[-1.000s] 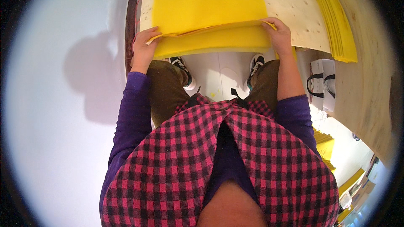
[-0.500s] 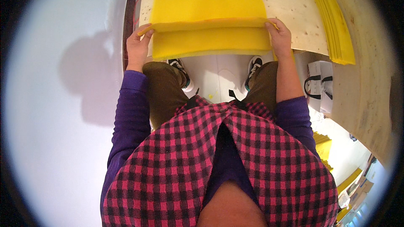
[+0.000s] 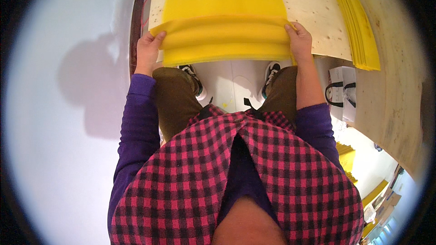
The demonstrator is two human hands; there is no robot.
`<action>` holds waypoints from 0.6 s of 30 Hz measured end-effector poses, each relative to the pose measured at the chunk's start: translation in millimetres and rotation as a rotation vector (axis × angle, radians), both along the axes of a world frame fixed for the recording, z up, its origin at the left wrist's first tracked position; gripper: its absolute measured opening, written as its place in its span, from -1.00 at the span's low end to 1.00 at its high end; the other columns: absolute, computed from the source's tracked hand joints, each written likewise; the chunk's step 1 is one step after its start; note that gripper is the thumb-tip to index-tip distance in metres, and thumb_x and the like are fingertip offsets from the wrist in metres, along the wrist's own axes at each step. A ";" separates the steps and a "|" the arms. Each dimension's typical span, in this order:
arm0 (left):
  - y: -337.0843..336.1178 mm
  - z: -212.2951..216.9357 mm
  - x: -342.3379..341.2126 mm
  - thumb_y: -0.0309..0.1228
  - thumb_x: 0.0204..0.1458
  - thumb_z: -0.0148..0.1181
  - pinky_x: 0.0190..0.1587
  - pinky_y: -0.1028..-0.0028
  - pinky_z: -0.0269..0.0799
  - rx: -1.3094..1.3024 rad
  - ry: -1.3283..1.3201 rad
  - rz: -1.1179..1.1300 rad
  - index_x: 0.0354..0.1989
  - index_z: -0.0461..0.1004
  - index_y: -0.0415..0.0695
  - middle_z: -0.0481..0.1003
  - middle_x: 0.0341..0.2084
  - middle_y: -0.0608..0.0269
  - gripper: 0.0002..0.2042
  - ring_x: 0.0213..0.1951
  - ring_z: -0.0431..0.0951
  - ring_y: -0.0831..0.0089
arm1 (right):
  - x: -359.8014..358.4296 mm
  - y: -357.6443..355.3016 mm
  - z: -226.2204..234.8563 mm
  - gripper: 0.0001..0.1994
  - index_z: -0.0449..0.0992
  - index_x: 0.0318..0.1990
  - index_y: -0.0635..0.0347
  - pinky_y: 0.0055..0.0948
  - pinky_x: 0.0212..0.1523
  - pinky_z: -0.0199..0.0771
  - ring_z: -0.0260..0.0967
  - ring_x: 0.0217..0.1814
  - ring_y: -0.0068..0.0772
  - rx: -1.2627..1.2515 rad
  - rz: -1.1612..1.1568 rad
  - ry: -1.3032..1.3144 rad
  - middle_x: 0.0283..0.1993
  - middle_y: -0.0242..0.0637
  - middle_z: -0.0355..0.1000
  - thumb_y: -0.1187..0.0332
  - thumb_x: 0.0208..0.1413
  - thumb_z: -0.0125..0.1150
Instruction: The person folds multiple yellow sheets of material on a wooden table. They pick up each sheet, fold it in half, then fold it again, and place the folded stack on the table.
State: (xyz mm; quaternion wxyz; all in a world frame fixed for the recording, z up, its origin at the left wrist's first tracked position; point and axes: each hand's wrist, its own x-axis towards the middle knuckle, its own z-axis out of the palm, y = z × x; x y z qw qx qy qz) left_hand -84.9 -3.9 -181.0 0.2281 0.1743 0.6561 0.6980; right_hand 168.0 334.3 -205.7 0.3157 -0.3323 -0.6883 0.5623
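Observation:
A large yellow cloth (image 3: 225, 20) lies on a pale wooden table (image 3: 313, 13), its near part folded over in layers and hanging past the table's front edge. My left hand (image 3: 147, 49) grips the folded edge at its left corner. My right hand (image 3: 299, 40) grips the same fold at its right corner, fingers curled over the top layer. Both hands sit at the table's near edge, one at each end of the fold.
A stack of folded yellow cloths (image 3: 359, 29) lies on the table to the right. A white bag with black handles (image 3: 341, 91) stands on the floor under the table's right side. More yellow items (image 3: 347, 158) lie lower right. My shoes (image 3: 272, 72) stand on white floor.
Both hands have carried the folded edge further up the cloth, away from me. The fold now lies higher on the table and shows more layers.

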 end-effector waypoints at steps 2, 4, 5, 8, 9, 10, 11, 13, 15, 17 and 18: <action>1.1 -3.2 -1.5 -0.41 0.06 0.20 -0.21 0.51 0.43 -0.044 0.025 0.000 -0.17 0.48 -0.26 0.54 -0.32 0.26 -0.79 -0.31 0.51 0.52 | -1.3 1.1 -3.1 -0.81 0.53 -0.21 0.30 -0.68 -0.43 0.27 0.24 -0.46 -0.71 0.063 0.017 0.052 -0.46 -0.51 0.40 0.37 0.08 0.22; -0.1 -4.7 -2.6 -0.38 0.07 0.20 -0.22 0.53 0.42 -0.097 0.041 -0.025 -0.19 0.49 -0.25 0.54 -0.33 0.28 -0.78 -0.32 0.50 0.54 | -1.4 1.5 -4.4 -0.78 0.53 -0.19 0.30 -0.66 -0.43 0.28 0.25 -0.46 -0.69 0.101 -0.001 -0.005 -0.46 -0.48 0.41 0.35 0.07 0.23; -0.6 -5.6 -2.9 -0.37 0.07 0.20 -0.23 0.54 0.41 -0.121 0.045 -0.039 -0.19 0.49 -0.25 0.54 -0.33 0.28 -0.78 -0.32 0.50 0.55 | -1.1 1.7 -4.7 -0.77 0.53 -0.19 0.30 -0.65 -0.43 0.29 0.26 -0.45 -0.68 0.125 -0.020 -0.067 -0.46 -0.47 0.41 0.33 0.07 0.24; -1.8 -8.9 -1.6 -0.38 0.09 0.16 -0.32 0.55 0.39 -0.114 0.022 -0.017 -0.21 0.50 -0.30 0.55 -0.36 0.29 -0.78 -0.38 0.49 0.59 | -1.3 1.8 -5.0 -0.73 0.53 -0.17 0.29 -0.63 -0.42 0.30 0.27 -0.45 -0.66 0.128 -0.042 -0.120 -0.46 -0.44 0.42 0.28 0.06 0.25; -1.6 -9.4 -2.4 -0.38 0.09 0.15 -0.32 0.55 0.39 -0.124 0.023 -0.002 -0.21 0.49 -0.30 0.54 -0.37 0.30 -0.78 -0.39 0.49 0.60 | -1.9 1.5 -5.3 -0.72 0.53 -0.17 0.29 -0.62 -0.41 0.31 0.28 -0.45 -0.66 0.097 -0.038 -0.120 -0.46 -0.43 0.43 0.27 0.06 0.25; -1.3 -9.4 -2.2 -0.38 0.09 0.15 -0.33 0.56 0.38 -0.121 0.022 0.003 -0.22 0.49 -0.30 0.54 -0.38 0.30 -0.78 -0.39 0.48 0.60 | -2.2 1.0 -5.6 -0.73 0.53 -0.17 0.28 -0.62 -0.41 0.31 0.28 -0.44 -0.66 0.134 -0.048 -0.129 -0.46 -0.43 0.43 0.27 0.06 0.24; -1.0 -8.8 -2.5 -0.38 0.10 0.15 -0.33 0.56 0.37 -0.117 0.022 0.007 -0.23 0.49 -0.31 0.53 -0.39 0.31 -0.78 -0.40 0.47 0.61 | -2.2 0.6 -5.7 -0.73 0.53 -0.17 0.28 -0.62 -0.40 0.31 0.28 -0.44 -0.65 0.150 -0.053 -0.141 -0.45 -0.42 0.43 0.27 0.06 0.24; -0.9 -5.5 -1.6 -0.35 0.10 0.16 -0.30 0.58 0.37 -0.189 0.076 0.018 -0.25 0.49 -0.28 0.53 -0.39 0.31 -0.78 -0.38 0.46 0.61 | -2.3 -1.2 -5.9 -0.74 0.53 -0.17 0.27 -0.62 -0.40 0.32 0.29 -0.44 -0.65 0.159 -0.059 -0.143 -0.45 -0.42 0.43 0.28 0.07 0.23; -0.3 -1.1 1.0 -0.33 0.10 0.16 -0.29 0.59 0.36 -0.247 0.118 0.035 -0.27 0.49 -0.26 0.52 -0.40 0.31 -0.79 -0.37 0.45 0.61 | -1.9 -3.5 -5.4 -0.74 0.53 -0.18 0.27 -0.61 -0.38 0.34 0.29 -0.43 -0.64 0.117 -0.073 -0.139 -0.45 -0.42 0.43 0.27 0.07 0.22; 1.6 1.8 5.8 -0.33 0.11 0.14 -0.31 0.60 0.34 -0.290 0.148 0.055 -0.28 0.49 -0.27 0.52 -0.41 0.32 -0.78 -0.39 0.43 0.63 | -2.0 -5.8 -4.4 -0.73 0.50 -0.13 0.28 -0.60 -0.37 0.35 0.31 -0.43 -0.63 0.150 -0.068 -0.144 -0.43 -0.40 0.44 0.30 0.07 0.22; 3.6 2.3 8.0 -0.33 0.11 0.14 -0.32 0.60 0.34 -0.291 0.155 0.061 -0.28 0.49 -0.28 0.52 -0.42 0.32 -0.78 -0.40 0.43 0.63 | -2.3 -6.8 -3.8 -0.72 0.48 -0.11 0.28 -0.59 -0.37 0.36 0.32 -0.43 -0.62 0.171 -0.062 -0.130 -0.43 -0.40 0.45 0.32 0.07 0.22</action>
